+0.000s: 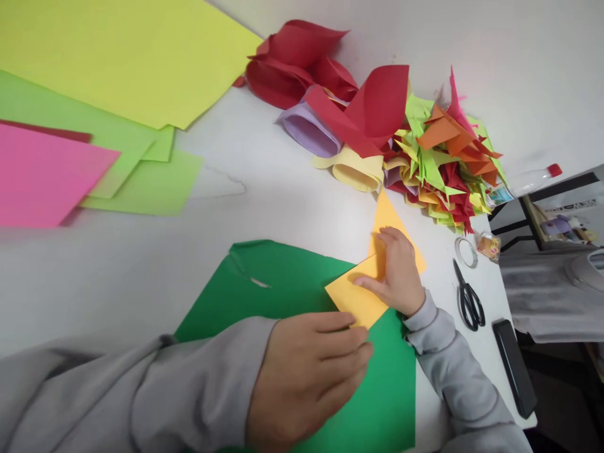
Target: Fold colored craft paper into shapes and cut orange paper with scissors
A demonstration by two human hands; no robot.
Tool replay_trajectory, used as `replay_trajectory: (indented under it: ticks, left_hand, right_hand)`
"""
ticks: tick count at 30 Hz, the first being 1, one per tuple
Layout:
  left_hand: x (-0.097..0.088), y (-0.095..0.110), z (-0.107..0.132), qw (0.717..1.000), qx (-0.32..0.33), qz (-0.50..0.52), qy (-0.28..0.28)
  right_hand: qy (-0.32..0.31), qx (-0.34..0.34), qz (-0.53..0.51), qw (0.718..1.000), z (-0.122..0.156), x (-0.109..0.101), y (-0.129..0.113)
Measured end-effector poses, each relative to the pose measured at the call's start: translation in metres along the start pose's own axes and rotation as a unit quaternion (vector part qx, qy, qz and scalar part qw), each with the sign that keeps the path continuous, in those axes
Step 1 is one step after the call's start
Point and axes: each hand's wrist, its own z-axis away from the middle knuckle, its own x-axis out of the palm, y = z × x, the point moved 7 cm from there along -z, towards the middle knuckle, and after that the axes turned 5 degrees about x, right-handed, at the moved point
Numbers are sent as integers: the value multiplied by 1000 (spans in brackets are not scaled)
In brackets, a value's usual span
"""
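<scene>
A folded yellow-orange sheet of paper [355, 297] lies over the upper right part of a green sheet [292, 283]. My right hand [401, 274] grips it, thumb across its face and fingers curled at its upper edge. My left hand [311, 374] is stretched over the green sheet, back upward, with its fingertips at the folded paper's lower corner; its thumb is hidden. Just beyond my right hand, a yellow-orange triangle of paper [387, 217] points away from me, partly covered by the hand. I cannot tell whether it joins the folded piece.
Yellow [141, 56], light green [160, 182] and pink sheets [51, 176] lie at left. Rolled red paper [302, 63] and a heap of folded paper pieces [443, 163] sit at the back. Right: tape roll [467, 252], scissors [469, 302], black case [514, 368], bottle [526, 182].
</scene>
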Motion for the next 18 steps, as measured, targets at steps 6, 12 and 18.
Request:
replay_trajectory:
  ticks: [6,12,18]
  left_hand:
    - [20,-14,-7,993,-6,-32,-111]
    - [23,-12,-2,989,-23,-51,-135]
    - [20,-11,-4,985,-33,-65,-154]
  right_hand:
    - [-16,23,20,999,-1,4,0]
    - [-21,71,38,997,-1,6,7]
    - [-36,108,58,992,0,8,12]
